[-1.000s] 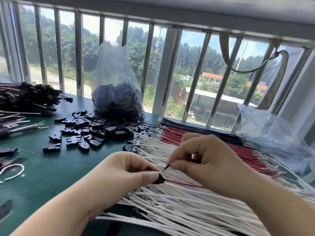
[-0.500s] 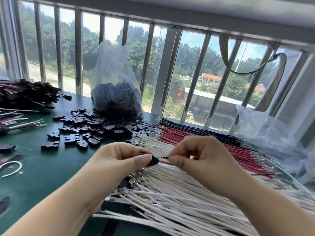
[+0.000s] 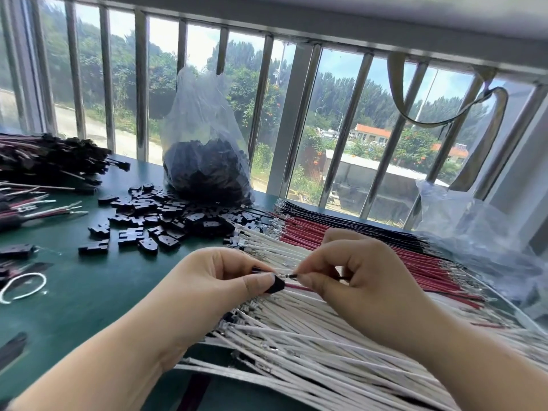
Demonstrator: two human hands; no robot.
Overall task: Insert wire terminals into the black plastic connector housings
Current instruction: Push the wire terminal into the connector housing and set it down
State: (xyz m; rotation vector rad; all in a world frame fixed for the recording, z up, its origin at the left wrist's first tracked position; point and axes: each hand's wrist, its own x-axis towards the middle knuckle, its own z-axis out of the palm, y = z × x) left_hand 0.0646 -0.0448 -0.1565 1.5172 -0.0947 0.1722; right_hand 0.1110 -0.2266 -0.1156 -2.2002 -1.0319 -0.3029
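My left hand (image 3: 219,280) pinches a small black connector housing (image 3: 276,284) between thumb and fingers. A red wire (image 3: 296,288) runs out of the housing to the right. My right hand (image 3: 355,277) pinches a black wire just behind its metal terminal (image 3: 289,275), whose tip points at the housing a little apart from it. Both hands hover over a spread of white wires (image 3: 311,336). Red wires (image 3: 370,250) and black wires (image 3: 341,221) lie in rows beyond them.
Loose black housings (image 3: 160,223) are scattered on the green table (image 3: 74,292). A clear bag of housings (image 3: 204,155) stands by the barred window. Finished wire assemblies (image 3: 44,161) pile at the far left. A crumpled plastic bag (image 3: 474,232) lies at the right. A white wire loop (image 3: 23,286) lies at the left.
Both hands rose from the white wires and drew closer together. The black wire's terminal turned from pointing down to level, with its tip toward the housing.
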